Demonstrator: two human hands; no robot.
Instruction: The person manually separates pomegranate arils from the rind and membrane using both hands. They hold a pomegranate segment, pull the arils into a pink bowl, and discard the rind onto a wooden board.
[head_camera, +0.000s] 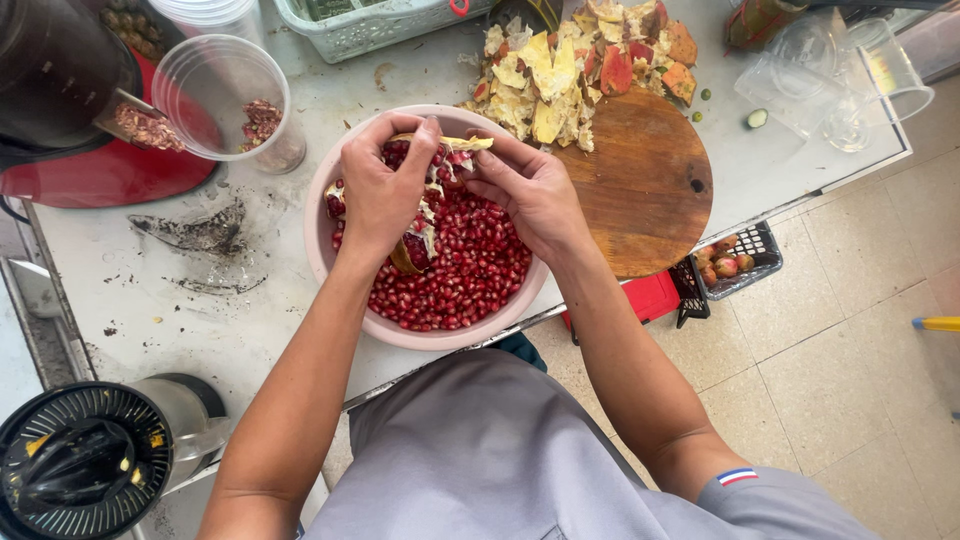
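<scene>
A pink bowl (322, 262) full of red pomegranate seeds (470, 270) sits at the near edge of the white counter. Over it, my left hand (382, 190) and my right hand (530, 190) both grip a broken pomegranate piece (440, 150), with yellow-white pith and red seeds showing between the fingers. A strip of rind (408, 258) hangs below my left hand, above the seeds.
A round wooden board (650, 190) lies right of the bowl, a heap of pomegranate peels (580, 70) behind it. A plastic cup (222, 95) with seed pulp stands by a red juicer (70, 110) at left. Clear cups (830, 70) lie far right. A black citrus press (80, 465) is near left; a crate of fruit (728, 262) sits below.
</scene>
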